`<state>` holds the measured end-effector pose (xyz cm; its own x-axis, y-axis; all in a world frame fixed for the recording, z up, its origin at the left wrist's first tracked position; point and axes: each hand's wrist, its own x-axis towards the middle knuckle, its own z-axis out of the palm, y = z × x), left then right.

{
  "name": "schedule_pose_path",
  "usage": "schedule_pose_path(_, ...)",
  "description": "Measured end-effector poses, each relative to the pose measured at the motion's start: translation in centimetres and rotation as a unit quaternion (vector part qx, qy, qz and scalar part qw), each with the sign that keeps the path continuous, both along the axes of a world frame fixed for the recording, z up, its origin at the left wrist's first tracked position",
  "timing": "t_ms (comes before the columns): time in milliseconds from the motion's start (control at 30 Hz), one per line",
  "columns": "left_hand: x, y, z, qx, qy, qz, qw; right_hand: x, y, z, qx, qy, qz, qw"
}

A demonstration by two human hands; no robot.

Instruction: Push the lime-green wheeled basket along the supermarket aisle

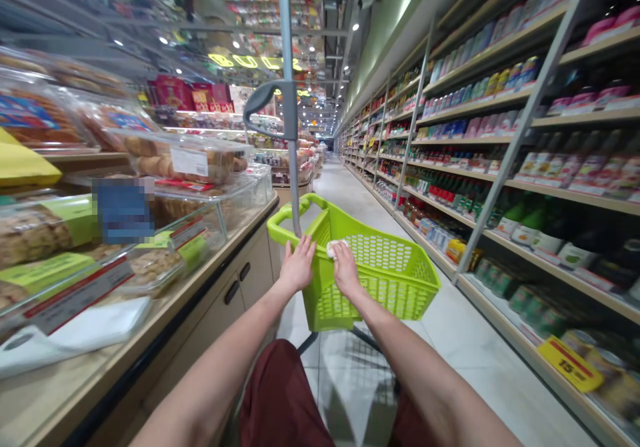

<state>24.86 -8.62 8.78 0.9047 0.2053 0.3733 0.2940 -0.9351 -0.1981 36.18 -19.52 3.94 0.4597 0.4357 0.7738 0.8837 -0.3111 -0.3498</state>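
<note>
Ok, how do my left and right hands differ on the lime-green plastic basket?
Your left hand lies empty on the lime-green plastic basket; your right hand holds a small white tissue or cloth. The left sits nearer the grey metal pole. Both are bare, on the basket's rim.

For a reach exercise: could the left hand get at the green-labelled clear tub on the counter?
Probably yes: the left hand rests on the lime-green basket, with only open air before the clear tub on the counter.
</note>
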Motion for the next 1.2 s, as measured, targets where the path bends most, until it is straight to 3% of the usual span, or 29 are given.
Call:
schedule_pose_path(67,-0.3,0.2,-0.2,0.013,-0.013,-0.001,1.000,-0.4,0.6,0.3,-0.019,-0.015,0.026,0.999)
schedule_pose_path(133,-0.5,0.3,-0.3,0.019,-0.024,-0.001,1.000,0.0,-0.5,-0.1,-0.036,-0.018,0.032,0.999)
schedule_pose_path(267,-0.4,0.2,-0.4,0.010,-0.024,-0.008,1.000,1.6,-4.0,-1.5,-0.033,0.008,-0.006,0.999)
schedule_pose_path(333,-0.4,0.2,-0.2,-0.002,-0.016,-0.016,1.000,1.8,-4.3,-1.7,-0.017,0.020,-0.023,0.999)
schedule_pose_path(533,-1.5,0.7,0.6,-0.027,-0.023,-0.058,0.998,-1.5,1.7,0.6,0.043,0.015,0.042,0.998)
schedule_pose_path(667,-2.3,2.7,1.0,-0.028,-0.122,0.028,0.992,-3.8,4.4,2.7,0.040,-0.031,0.121,0.991)
schedule_pose_path(767,-2.5,4.4,1.5,-0.038,-0.127,0.085,0.988,-4.1,4.7,7.0,0.056,-0.091,0.146,0.983)
schedule_pose_path(933,-2.5,5.2,2.3,-0.045,-0.079,0.077,0.993,-2.9,6.5,19.3,0.105,-0.215,0.087,0.967)
schedule_pose_path(1000,-2.6,5.1,2.4,-0.049,-0.073,0.073,0.993,-2.4,7.4,22.2,0.063,-0.262,0.064,0.961)
schedule_pose_path(1033,-2.7,5.1,2.4,-0.052,-0.073,0.072,0.993,-2.1,7.7,22.6,0.028,-0.284,0.058,0.957)
schedule_pose_path(1100,-2.8,5.2,2.3,-0.055,-0.075,0.065,0.994,-1.9,7.7,21.3,-0.048,-0.317,0.057,0.946)
schedule_pose_path(1200,-3.1,5.5,2.0,-0.057,-0.083,0.048,0.994,-1.7,6.4,15.8,-0.137,-0.338,0.072,0.928)
